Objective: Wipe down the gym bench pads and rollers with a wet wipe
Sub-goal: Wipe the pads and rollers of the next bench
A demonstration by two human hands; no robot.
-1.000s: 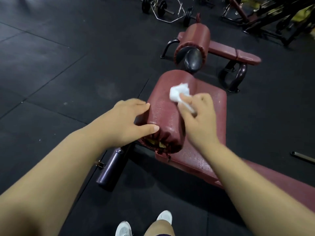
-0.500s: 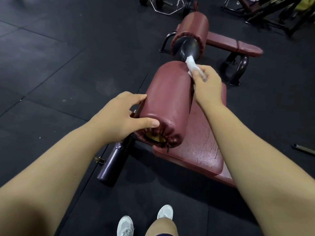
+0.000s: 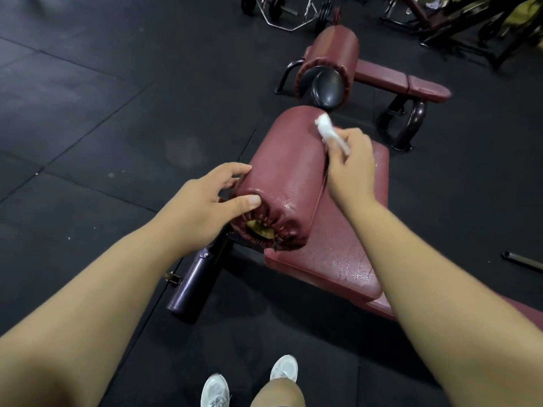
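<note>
Roller, maroon vinyl cylinder w/ gathered end (image 3: 285, 177), lies centre frame over flat maroon bench pad (image 3: 338, 259). Left hand (image 3: 202, 204) braces its near end, fingers (image 3: 235, 171) curled over the top, thumb on the rim. Right hand (image 3: 351, 168) pinches crumpled white wet wipe (image 3: 327, 130) at the far upper edge. Vinyl looks wet, prob. slick; foam soft & may spin, so steady it by the end. Wipe limp, light: best held bunched.

Glossy, wet-sheened maroon vinyl covers the roller (image 3: 285, 171) and bench pad (image 3: 338, 251); the floor (image 3: 102, 113) is matt black rubber.
</note>
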